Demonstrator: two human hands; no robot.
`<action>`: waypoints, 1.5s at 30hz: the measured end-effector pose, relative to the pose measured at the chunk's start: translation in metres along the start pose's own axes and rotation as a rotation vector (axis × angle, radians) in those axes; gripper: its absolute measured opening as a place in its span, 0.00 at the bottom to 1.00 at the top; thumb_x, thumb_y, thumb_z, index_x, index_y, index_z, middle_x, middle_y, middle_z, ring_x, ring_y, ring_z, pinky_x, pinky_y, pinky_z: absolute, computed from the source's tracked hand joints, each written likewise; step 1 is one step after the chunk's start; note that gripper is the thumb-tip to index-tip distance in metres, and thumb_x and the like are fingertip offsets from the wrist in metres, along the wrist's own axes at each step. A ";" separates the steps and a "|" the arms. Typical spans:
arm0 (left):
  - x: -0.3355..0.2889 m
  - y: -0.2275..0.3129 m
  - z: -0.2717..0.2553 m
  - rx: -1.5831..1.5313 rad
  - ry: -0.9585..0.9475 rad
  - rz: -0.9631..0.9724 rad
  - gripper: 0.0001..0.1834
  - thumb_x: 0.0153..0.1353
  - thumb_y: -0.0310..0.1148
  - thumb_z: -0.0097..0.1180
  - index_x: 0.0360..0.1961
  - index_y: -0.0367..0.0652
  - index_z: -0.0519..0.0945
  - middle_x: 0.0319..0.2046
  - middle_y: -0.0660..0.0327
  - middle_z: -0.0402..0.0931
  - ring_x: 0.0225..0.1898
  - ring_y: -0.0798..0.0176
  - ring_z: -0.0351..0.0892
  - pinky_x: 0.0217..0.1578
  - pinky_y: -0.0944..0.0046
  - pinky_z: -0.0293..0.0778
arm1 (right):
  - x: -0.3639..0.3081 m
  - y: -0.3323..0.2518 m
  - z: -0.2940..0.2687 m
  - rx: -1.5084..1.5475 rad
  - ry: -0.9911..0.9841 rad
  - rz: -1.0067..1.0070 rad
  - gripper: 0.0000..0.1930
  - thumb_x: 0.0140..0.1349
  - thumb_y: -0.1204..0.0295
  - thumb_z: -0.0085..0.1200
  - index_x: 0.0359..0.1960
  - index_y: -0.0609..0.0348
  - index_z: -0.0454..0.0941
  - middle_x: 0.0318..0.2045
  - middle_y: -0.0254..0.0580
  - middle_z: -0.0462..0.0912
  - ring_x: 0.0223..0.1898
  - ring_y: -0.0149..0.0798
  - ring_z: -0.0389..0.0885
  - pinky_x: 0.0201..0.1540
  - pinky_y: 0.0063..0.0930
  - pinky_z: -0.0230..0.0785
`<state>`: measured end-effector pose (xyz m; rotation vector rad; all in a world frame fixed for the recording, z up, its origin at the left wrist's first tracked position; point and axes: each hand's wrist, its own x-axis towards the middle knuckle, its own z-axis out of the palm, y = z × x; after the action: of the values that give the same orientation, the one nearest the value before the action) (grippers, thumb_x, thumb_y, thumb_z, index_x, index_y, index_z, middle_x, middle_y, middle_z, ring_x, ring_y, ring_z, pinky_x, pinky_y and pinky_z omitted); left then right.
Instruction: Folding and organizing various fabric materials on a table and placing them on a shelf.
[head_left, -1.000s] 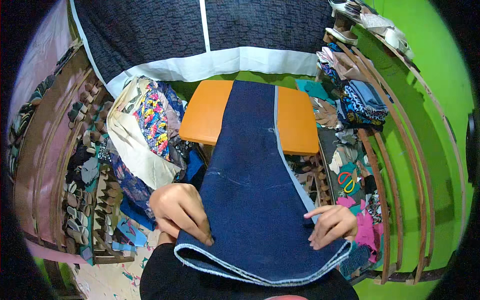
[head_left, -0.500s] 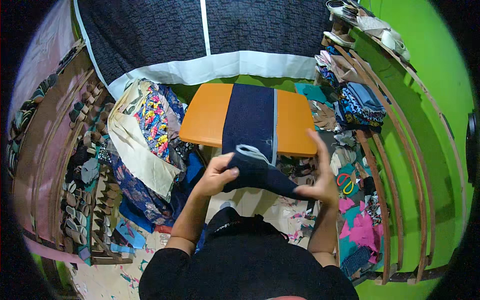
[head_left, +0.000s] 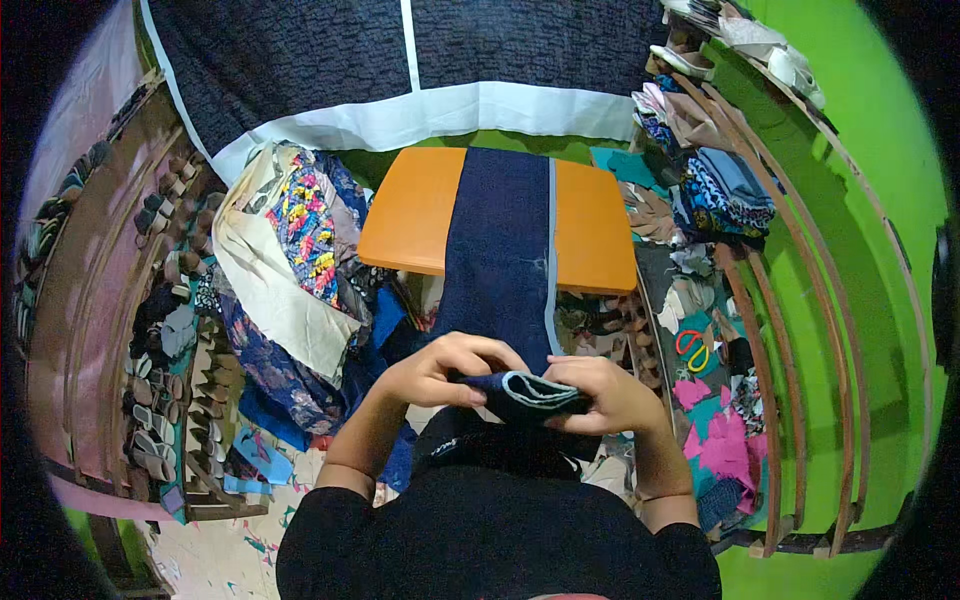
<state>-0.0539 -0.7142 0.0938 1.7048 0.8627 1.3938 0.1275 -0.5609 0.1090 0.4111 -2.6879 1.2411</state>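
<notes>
A long strip of dark blue denim-like fabric [head_left: 500, 220] runs over the orange table [head_left: 405, 215] toward me, with a pale edge along its right side. Close to my body its near end is gathered into a rolled or folded bundle, whose light layered edges face up. My left hand [head_left: 450, 370] grips the left part of this bundle, fingers over the top and thumb in front. On the other end, my right hand [head_left: 600, 393] pinches the folded layers. Both hands sit just in front of the table's near edge. The bundle's underside is hidden.
Heaped cloth [head_left: 290, 270] lies left of the table, beside racks of shoes [head_left: 155, 430]. To the right are folded fabrics [head_left: 730, 195], scissors with red and yellow handles [head_left: 692, 350], pink scraps [head_left: 725, 455] and wooden rails [head_left: 790, 300]. A dark curtain [head_left: 530, 60] hangs behind.
Both hands have come closer together and nearer my body. The fabric's loose near end, spread between them before, is now a compact fold, and the strip stretches farther off the table.
</notes>
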 end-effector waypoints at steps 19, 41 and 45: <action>0.012 -0.237 -0.034 0.814 -0.588 -0.672 0.28 0.56 0.61 0.27 0.59 0.71 0.53 0.62 0.59 0.41 0.63 0.46 0.33 0.54 0.33 0.26 | 0.009 -0.104 -0.026 -0.678 -0.006 -0.397 0.14 0.38 0.71 0.52 0.31 0.52 0.75 0.13 0.26 0.59 0.13 0.22 0.61 0.14 0.17 0.52; 0.049 -0.325 -0.194 0.844 0.037 -0.704 0.26 0.50 0.46 0.50 0.52 0.53 0.65 0.59 0.55 0.52 0.62 0.49 0.42 0.53 0.34 0.42 | 0.128 0.021 -0.126 -0.644 0.071 -0.380 0.15 0.32 0.71 0.52 0.28 0.54 0.79 0.13 0.26 0.66 0.13 0.23 0.64 0.13 0.17 0.53; 0.074 -0.381 -0.290 0.989 0.227 -0.598 0.29 0.52 0.46 0.49 0.55 0.50 0.60 0.60 0.57 0.49 0.63 0.51 0.40 0.54 0.35 0.44 | 0.173 0.053 -0.153 -0.644 0.097 -0.324 0.15 0.31 0.72 0.50 0.27 0.54 0.79 0.12 0.26 0.66 0.13 0.23 0.65 0.13 0.16 0.53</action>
<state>-0.3404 -0.4258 -0.1700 1.6871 2.2305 0.7604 -0.0497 -0.4429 0.2122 0.6260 -2.6044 0.2739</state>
